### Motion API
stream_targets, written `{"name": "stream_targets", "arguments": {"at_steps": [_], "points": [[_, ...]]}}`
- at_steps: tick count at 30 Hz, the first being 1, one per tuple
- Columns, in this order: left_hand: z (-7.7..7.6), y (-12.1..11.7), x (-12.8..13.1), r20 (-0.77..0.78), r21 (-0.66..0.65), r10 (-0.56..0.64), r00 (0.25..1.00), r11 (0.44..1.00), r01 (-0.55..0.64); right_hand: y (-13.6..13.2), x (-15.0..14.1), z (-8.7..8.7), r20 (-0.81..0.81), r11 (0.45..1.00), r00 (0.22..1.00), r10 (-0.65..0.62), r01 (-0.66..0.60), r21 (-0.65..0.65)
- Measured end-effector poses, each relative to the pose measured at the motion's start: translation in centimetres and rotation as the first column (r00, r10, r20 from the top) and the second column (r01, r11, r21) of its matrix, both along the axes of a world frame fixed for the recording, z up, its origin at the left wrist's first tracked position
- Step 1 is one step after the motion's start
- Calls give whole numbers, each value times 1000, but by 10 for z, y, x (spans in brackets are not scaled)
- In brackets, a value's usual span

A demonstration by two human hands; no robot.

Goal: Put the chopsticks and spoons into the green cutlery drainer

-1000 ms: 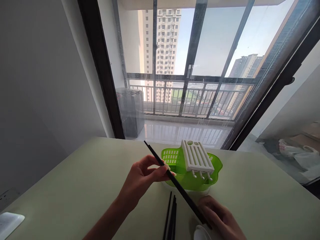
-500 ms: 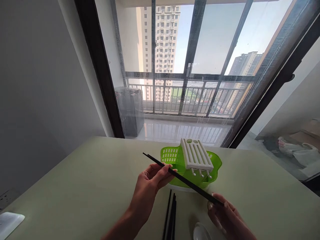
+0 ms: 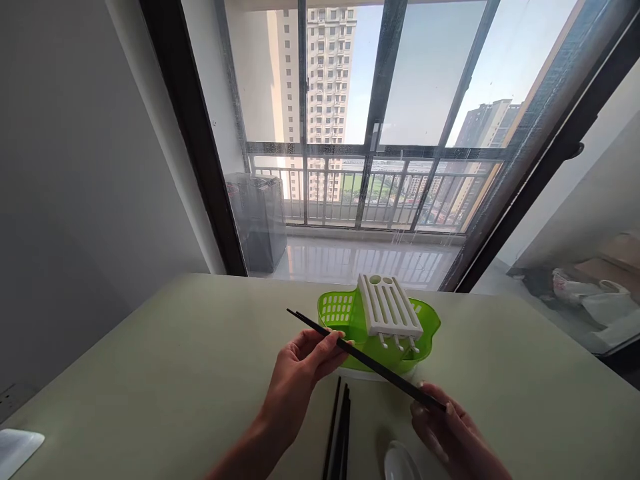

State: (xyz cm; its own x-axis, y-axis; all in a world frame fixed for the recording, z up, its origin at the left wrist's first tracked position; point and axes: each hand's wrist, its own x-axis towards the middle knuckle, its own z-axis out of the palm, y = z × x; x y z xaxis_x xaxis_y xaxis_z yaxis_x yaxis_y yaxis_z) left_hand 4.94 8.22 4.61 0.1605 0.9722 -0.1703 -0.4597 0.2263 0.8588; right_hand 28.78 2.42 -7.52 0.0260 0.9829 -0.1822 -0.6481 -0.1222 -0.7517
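Observation:
A pair of black chopsticks (image 3: 380,371) slants across the view, tips up to the left, held above the table. My left hand (image 3: 305,370) pinches the chopsticks around their middle. At their thick end, my right hand (image 3: 447,427) is closed around them. Just behind stands a green utensil basket (image 3: 337,308) with a white slotted rack (image 3: 391,307) on top and small white hooks at its front. Several more black chopsticks (image 3: 342,430) lie on the table below my hands. Beside them is a white spoon-like piece (image 3: 400,461), partly cut off by the frame.
The pale green table (image 3: 165,360) reaches back to a glass door frame. A white dish-like object (image 3: 19,448) is at the left edge. Beyond the glass stand a covered grey appliance (image 3: 257,220) and a balcony railing. Bags (image 3: 595,303) lie at far right.
The view has shifted slightly. Both hands keep their hold on the chopsticks, and the right hand's fingers have moved a little at the thick end.

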Motion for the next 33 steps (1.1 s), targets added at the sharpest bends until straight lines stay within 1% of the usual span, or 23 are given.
{"name": "stream_targets", "arguments": {"at_steps": [5,11,14,20,23,27,30,33], "points": [[0,-2,1,-12,17,-41,999,999,41,0,-2,1,16,1000,1000,3,-3,-8],[2,-3,3,-15,13,-43,999,999,44,0,-1,2,54,999,998,12,-10,-30],[2,-3,2,-18,14,-50,999,999,51,-1,0,3,35,999,999,33,-32,-22],[1,-3,2,-31,9,-51,998,999,52,-2,0,5,34,997,999,-11,14,-81],[0,-3,2,-46,24,-36,998,999,37,-2,0,1,16,994,1000,-15,17,-108],[-1,-4,3,-69,35,-1,998,999,3,3,1,-6,17,999,1000,-17,18,-31],[-1,-6,5,-93,38,7,996,999,-4,8,5,-12,54,1000,998,-22,24,-21],[3,-8,7,-128,50,18,992,999,-12,12,8,-14,109,999,994,-12,15,-28]]}}
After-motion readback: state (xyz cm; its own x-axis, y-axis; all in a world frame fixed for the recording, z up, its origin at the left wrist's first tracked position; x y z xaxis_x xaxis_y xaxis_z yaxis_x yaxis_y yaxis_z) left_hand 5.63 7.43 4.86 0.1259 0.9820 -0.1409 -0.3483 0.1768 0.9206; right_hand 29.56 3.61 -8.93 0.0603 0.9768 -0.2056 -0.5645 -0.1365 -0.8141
